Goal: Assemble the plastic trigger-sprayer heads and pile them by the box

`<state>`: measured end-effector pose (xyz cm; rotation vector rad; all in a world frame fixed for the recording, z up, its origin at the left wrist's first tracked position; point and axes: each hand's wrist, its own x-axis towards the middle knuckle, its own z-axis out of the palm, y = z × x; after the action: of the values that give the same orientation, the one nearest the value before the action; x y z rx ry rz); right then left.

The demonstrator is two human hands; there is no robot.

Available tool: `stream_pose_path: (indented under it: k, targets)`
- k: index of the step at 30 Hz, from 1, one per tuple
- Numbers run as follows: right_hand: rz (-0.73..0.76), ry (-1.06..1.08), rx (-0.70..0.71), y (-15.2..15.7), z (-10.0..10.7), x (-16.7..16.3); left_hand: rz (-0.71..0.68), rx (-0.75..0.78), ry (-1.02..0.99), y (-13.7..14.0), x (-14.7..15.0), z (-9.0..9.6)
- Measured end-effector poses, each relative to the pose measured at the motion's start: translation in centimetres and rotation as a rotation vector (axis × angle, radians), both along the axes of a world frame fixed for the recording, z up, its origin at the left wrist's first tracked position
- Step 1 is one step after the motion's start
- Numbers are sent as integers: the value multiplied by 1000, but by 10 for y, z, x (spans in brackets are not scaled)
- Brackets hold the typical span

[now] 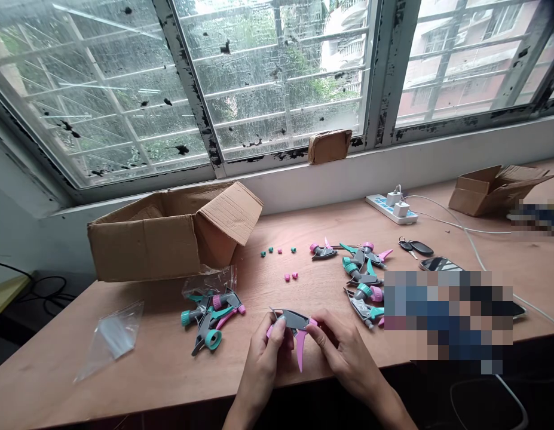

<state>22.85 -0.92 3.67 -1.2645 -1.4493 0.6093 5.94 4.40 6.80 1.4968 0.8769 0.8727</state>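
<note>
A grey trigger spray head (pixel 296 321) with a pink trigger is held up over the table's front edge. My left hand (pixel 264 352) is closed round its rear part, thumb on the grey body. The thumb and fingers of my right hand (pixel 346 343) pinch the pink nozzle at its other end. Ahead of my hands lie two pink nozzle caps (pixel 291 276) and several small green and pink caps (pixel 271 249). To the left is a pile of spray heads (pixel 213 316) in grey, green and pink. More spray heads (pixel 361 272) lie to the right.
An open cardboard box (pixel 142 248) stands at the back left, a plastic bag (pixel 115 334) at the front left. At the right are a power strip (pixel 391 209) with cables, keys (pixel 409 246), a phone (pixel 440 264) and a smaller box (pixel 476 191). Blurred patches hide parts there.
</note>
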Motion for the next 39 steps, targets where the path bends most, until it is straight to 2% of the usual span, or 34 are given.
stream_pose_path:
  k: [7,15,20,28,35,39]
  targets:
    - [4,-65,-14,-1,-3,1,-51,-14,-10,1,-1,-1]
    - [-32,10,-1,-1,-4,-2,-7,-33,-72,1,-1,-3]
    - [-51,-35,21,-1,-6,-2,20,-30,-77,2,-1,-6]
    - [-95,-109,28,2,-5,-1,-75,-36,-29,4,-2,-8]
    - [36,-56,-26,0,-2,6,-118,-64,-54,7,-3,-9]
    - [33,-41,-1,-3,-4,5,-115,-75,-104,4,-4,-7]
